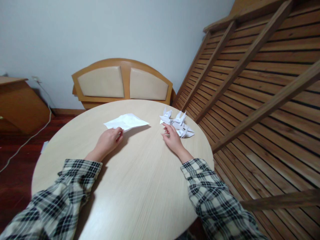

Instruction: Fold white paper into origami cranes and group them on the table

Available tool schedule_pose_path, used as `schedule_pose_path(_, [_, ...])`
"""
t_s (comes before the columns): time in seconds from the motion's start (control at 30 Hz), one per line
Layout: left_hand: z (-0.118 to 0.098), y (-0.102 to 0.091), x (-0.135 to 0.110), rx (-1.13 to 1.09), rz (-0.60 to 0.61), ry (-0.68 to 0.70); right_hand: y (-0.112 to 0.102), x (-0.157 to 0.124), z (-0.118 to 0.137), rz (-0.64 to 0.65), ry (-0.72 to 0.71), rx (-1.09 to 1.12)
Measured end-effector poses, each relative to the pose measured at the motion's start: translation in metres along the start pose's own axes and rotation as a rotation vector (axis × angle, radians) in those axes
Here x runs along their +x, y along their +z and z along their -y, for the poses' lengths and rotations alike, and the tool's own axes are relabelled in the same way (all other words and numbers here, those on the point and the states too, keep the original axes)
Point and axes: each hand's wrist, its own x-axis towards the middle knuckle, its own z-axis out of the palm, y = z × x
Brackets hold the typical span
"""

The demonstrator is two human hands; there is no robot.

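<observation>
A creased white sheet of paper [127, 120] sits left of the middle of the round table, its corners lifted a little off the surface. My left hand [110, 139] is closed at the sheet's near edge, fingers curled in a pinch on it. Several folded white paper cranes [178, 121] are bunched together on the right side of the table. Just in front of this cluster is my right hand [172, 138], fingers bent and apart, with nothing visible in them. I cannot tell whether its fingertips touch the nearest crane.
The pale round table [140, 186] has a curved edge all around. A wooden headboard [126, 80] with cream panels stands behind it. Wooden slats [250, 100] lean along the right. At left are a wooden desk [22, 103] and a white cable [30, 138] on the floor.
</observation>
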Motion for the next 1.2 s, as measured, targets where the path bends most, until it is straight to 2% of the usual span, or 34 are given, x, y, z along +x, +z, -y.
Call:
schedule_pose_path(0.2, [-0.028,-0.005,-0.015,-0.291,-0.095,0.219,0.003,-0.004,-0.010,0.088,0.128,0.163])
schedule_pose_path(0.3, [-0.037,-0.010,-0.021,-0.372,-0.102,0.267,-0.004,-0.003,-0.011,0.133,0.122,0.207])
schedule_pose_path(0.5, [-0.043,-0.021,-0.025,-0.544,0.020,0.119,-0.008,-0.001,-0.008,0.229,0.061,0.248])
schedule_pose_path(0.6, [-0.035,-0.017,-0.021,-0.609,0.034,0.080,-0.008,0.000,-0.007,0.175,0.062,0.319])
schedule_pose_path(0.73, [-0.019,-0.002,-0.014,-0.618,0.003,0.096,-0.012,0.002,-0.003,0.067,0.009,0.419])
schedule_pose_path(0.83, [-0.012,0.007,-0.012,-0.671,-0.039,-0.011,-0.015,0.004,0.000,0.046,0.007,0.474])
schedule_pose_path(0.93, [-0.014,0.010,-0.012,-0.879,-0.024,-0.114,-0.017,0.004,0.003,0.039,0.021,0.494])
schedule_pose_path(1.03, [-0.020,0.009,-0.013,-1.111,0.013,-0.147,-0.016,0.003,0.005,0.051,0.019,0.475])
schedule_pose_path(1.2, [-0.029,0.005,-0.013,-1.193,0.051,-0.225,-0.013,0.003,0.007,0.088,0.023,0.476])
